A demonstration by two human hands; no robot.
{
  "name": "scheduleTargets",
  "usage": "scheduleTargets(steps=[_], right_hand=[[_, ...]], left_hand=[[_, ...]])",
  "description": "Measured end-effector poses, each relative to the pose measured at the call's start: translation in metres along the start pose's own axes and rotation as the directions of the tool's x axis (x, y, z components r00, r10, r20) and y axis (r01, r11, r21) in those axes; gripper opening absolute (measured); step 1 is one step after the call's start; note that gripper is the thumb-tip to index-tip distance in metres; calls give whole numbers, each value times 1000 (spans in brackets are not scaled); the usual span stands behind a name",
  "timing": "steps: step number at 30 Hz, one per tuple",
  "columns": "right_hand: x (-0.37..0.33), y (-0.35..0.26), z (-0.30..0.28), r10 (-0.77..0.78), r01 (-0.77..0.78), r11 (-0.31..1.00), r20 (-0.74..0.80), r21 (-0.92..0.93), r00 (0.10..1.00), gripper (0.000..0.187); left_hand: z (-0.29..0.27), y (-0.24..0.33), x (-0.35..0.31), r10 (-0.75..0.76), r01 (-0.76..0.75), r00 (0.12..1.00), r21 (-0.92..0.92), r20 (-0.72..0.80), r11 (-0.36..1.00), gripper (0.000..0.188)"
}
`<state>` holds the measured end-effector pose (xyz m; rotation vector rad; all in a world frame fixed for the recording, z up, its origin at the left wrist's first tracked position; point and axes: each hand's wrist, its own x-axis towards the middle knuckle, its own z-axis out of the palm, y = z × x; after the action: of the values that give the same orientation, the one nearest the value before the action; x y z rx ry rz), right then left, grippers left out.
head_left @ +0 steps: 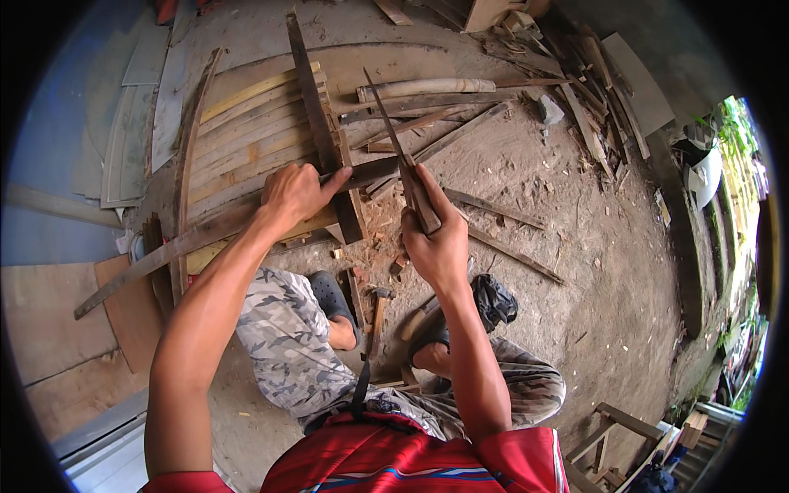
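Observation:
A long dark wooden board (197,236) lies slantwise across a frame of wooden slats (251,152). My left hand (288,195) is closed over the board, its thumb stretched along the top toward the right end. In my right hand (436,242) is the wooden handle of a handsaw (417,195). Its narrow blade, seen nearly edge-on, points away from me and crosses the board near that right end. Whether the teeth have cut into the wood cannot be made out. An upright dark beam (311,94) of the frame stands just beyond my left hand.
Between my feet lie a hammer (379,316) and a wooden-handled tool (419,319), with a black plastic bag (495,302) to their right. Loose wood strips (514,253) and chips litter the floor. Scrap wood (588,107) is heaped at the far right; a wooden stand (612,435) is lower right.

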<state>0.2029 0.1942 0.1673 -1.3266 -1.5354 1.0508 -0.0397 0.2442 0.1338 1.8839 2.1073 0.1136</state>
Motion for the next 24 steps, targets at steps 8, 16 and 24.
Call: scheduleTargets(steps=[8,16,24], right_hand=[[-164,-8,-68,144,-137,988,85,-77,986,62],[-32,3,-10,-18,18,995,0,-101,1000,62],[-84,9,-19,-61,58,985,-13,-160,998,61]], left_hand=[[2,-5,-9,13,-13,1000,-7,-25,1000,95],[0,-4,-6,54,-54,998,-22,-13,998,92],[0,-1,-9,27,-28,998,-20,-48,999,93]])
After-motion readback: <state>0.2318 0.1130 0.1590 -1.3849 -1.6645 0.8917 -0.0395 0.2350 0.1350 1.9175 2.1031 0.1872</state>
